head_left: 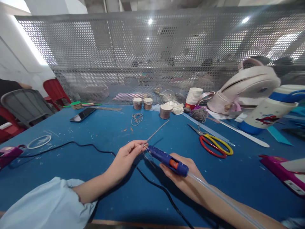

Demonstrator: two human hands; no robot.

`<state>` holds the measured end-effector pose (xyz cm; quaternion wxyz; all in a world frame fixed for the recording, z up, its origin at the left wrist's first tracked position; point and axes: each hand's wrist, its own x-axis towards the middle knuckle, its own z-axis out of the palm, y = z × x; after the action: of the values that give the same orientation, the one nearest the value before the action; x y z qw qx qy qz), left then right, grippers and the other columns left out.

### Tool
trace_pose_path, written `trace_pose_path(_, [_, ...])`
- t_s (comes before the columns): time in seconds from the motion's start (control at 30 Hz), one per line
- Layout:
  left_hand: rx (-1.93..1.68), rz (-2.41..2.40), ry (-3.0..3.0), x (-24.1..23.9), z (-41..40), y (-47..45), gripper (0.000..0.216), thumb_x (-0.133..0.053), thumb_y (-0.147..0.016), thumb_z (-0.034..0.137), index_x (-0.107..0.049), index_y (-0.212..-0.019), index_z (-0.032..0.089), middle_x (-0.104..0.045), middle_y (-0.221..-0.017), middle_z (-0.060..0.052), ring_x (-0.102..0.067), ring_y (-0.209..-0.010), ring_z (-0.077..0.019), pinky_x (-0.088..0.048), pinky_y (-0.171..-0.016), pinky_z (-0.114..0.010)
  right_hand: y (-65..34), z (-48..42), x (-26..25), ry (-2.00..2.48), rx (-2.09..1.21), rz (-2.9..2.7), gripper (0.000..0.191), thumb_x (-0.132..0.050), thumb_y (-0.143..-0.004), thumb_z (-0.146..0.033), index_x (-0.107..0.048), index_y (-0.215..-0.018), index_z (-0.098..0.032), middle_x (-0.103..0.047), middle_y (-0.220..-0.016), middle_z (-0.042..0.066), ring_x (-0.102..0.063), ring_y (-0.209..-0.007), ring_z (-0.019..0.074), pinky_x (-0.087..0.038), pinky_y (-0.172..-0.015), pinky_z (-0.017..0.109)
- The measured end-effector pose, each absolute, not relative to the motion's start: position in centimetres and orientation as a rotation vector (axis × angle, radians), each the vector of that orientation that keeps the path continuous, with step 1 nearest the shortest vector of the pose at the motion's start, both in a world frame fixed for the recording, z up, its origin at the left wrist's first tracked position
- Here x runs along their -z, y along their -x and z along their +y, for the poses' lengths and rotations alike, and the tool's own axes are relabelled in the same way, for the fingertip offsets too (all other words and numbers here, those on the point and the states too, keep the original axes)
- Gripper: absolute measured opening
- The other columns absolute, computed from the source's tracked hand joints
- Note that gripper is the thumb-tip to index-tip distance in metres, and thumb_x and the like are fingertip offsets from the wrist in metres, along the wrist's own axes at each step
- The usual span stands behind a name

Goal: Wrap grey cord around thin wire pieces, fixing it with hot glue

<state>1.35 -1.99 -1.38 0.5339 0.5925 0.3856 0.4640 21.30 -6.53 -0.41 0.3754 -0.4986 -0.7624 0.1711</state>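
Observation:
A blue hot glue gun (164, 158) lies in the grip of my right hand (184, 170), a clear glue stick (205, 183) trailing from its back end. Its nozzle touches or nearly touches the fingertips of my left hand (130, 156). Those fingers pinch a thin, cord-wrapped stick (158, 130) that points up and to the right. A loose strand of grey cord (149, 160) hangs below the pinch. My right fingers wrap the gun's handle, which is mostly hidden.
Scissors (212, 143) with red and yellow handles lie right of my hands. Wrapped cups (165, 112), grey yarn (199, 115), a cord coil (137, 119) and a phone (83, 114) sit farther back. A bottle (269, 111) and bag (247, 86) stand right. A black cable (157, 186) crosses the table.

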Motion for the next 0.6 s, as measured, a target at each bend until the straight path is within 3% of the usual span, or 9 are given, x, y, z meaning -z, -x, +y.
trace_pose_path(0.23, [-1.134, 0.862, -1.185, 1.1, -1.8, -1.4, 0.020, -0.060, -0.080, 0.035, -0.067, -0.077, 0.016, -0.063, -0.115, -0.010, -0.055, -0.110, -0.0212, -0.036, -0.100, -0.037, -22.1, -6.4, -0.4, 1.444, -0.562, -1.624, 0.030, -0.053, -0.079, -0.045, -0.051, -0.061, -0.021, -0.047, -0.049, -0.003, -0.043, -0.044, 0.0117, -0.037, -0.045, 0.024])
trace_pose_path(0.33, [-1.164, 0.865, -1.103, 0.9, -1.6, -1.4, 0.020, -0.064, -0.077, 0.034, -0.067, -0.075, 0.015, -0.066, -0.111, -0.010, -0.056, -0.108, -0.0211, -0.037, -0.100, -0.037, -23.6, -5.0, -0.5, 1.600, -0.590, -1.611, 0.038, -0.049, -0.080, -0.051, -0.058, -0.063, -0.019, -0.049, -0.047, -0.001, -0.049, -0.047, 0.0152, -0.038, -0.047, 0.026])
trace_pose_path(0.43, [-1.178, 0.861, -1.068, 0.7, -1.5, -1.4, 0.021, -0.066, -0.074, 0.035, -0.067, -0.073, 0.014, -0.066, -0.108, -0.011, -0.056, -0.108, -0.0217, -0.037, -0.100, -0.037, -25.0, -2.8, 0.2, 1.715, -0.462, -1.680, 0.037, -0.049, -0.080, -0.049, -0.067, -0.077, -0.017, -0.065, -0.068, 0.005, -0.059, -0.065, 0.0216, -0.044, -0.059, 0.030])
trace_pose_path(0.6, [-1.181, 0.835, -1.089, 0.5, -1.7, -1.3, 0.021, -0.065, -0.075, 0.035, -0.067, -0.071, 0.014, -0.065, -0.110, -0.011, -0.056, -0.109, -0.0223, -0.036, -0.101, -0.038, -25.9, -0.7, 0.9, 1.711, -0.375, -1.877, 0.034, -0.049, -0.082, -0.042, -0.069, -0.094, -0.018, -0.070, -0.085, 0.008, -0.062, -0.082, 0.0263, -0.045, -0.073, 0.035])
